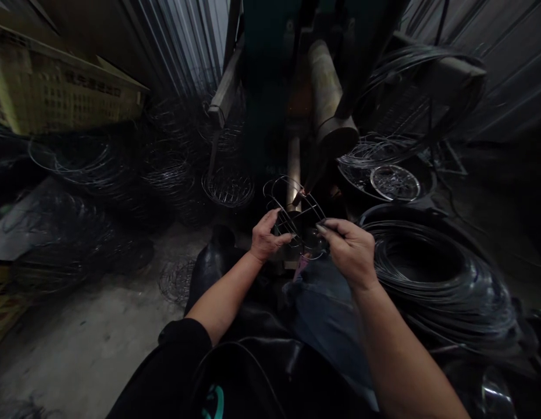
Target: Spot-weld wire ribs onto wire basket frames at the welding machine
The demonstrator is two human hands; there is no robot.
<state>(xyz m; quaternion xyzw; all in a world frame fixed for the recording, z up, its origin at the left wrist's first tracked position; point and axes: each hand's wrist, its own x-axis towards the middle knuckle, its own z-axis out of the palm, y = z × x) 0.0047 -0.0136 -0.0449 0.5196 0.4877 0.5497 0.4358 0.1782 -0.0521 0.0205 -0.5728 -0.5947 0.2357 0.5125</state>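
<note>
Between my hands is a small round wire basket (312, 210), a frame of thin bent metal rods. My left hand (268, 235) grips its near left side, thumb and fingers pinched about the wires. On the right, my right hand (349, 247) pinches the rim with thumb and forefinger. The basket sits around the end of a brass-coloured rod (294, 174) that sticks out of a dark machine. A copper-coloured tip (302, 194) meets the wires just above that rod. Above it juts a thick metal cylinder (329, 87).
Stacks of wire frames (170, 169) stand at the left, below a yellow crate (70, 87). One wire basket (228, 186) hangs left of the machine. To the right lies a large coil of wire (440, 279), with a basin of wire rings (395, 181) behind it.
</note>
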